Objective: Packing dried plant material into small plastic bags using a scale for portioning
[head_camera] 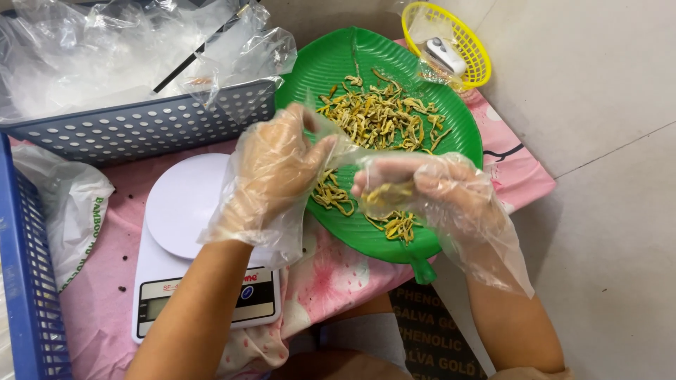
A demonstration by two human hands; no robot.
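A: Dried yellow strips are seen heaped on the green leaf-shaped tray, mostly in its upper middle, with smaller clumps lying near its lower edge. Where are the hands placed?

B: Both are held over the lower part of the tray, each covered by a loose clear plastic glove. The left hand is raised with its back to the camera, and its fingers are curled and drawn together at the tips. A thin clear plastic bag appears to be pinched there, though the grip itself is hidden behind the fingers.

A: And the right hand?

B: The right hand is loosely cupped, the fingers bent inward. A small bunch of the strips is held in it, seen through the glove, just beside the left fingertips. The two hands are nearly touching, with the bag stretched between them.

A: What is found around them?

B: A white kitchen scale is set on the pink flowered cloth, just left of the tray and partly under the left forearm. A blue perforated crate is placed beyond the scale, with crumpled clear plastic bags piled behind it. A yellow mesh basket is set at the tray's far right edge, and a small white device is lying in it.
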